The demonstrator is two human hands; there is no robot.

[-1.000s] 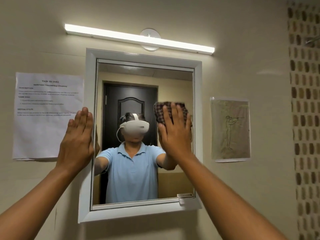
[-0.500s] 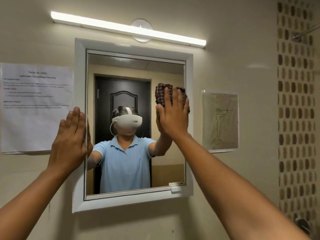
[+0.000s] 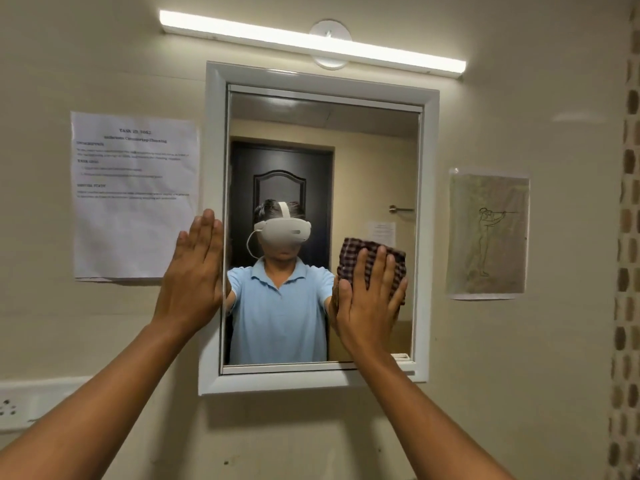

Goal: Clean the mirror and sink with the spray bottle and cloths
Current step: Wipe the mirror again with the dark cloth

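Head view. The right hand point(image 3: 369, 299) is laid flat, fingers straight and slightly spread, pressing a folded checked cloth point(image 3: 372, 261) against the glass of the mirror point(image 3: 322, 140) in its lower right part; nothing is curled round the cloth, which is held by palm pressure only. The cloth's upper edge and right side are seen past the fingertips; the rest is covered by the hand. The left hand point(image 3: 195, 271) is likewise flat w/ fingers straight and together, set against the mirror's white frame point(image 3: 214, 133) at its left side, holding nothing. Whether its palm also touches the wall cannot be told.

A reflected person w/ headset and light blue shirt is shown in the glass, plus a dark door. A printed sheet point(image 3: 133, 192) is fixed to the wall left of the frame (text too blurred to read); a line drawing point(image 3: 488, 233) is fixed at right. A lit tube lamp point(image 3: 311, 39) is mounted above. A socket plate point(image 3: 14, 403) is cut off at the left edge. Sink and spray bottle are out of view.
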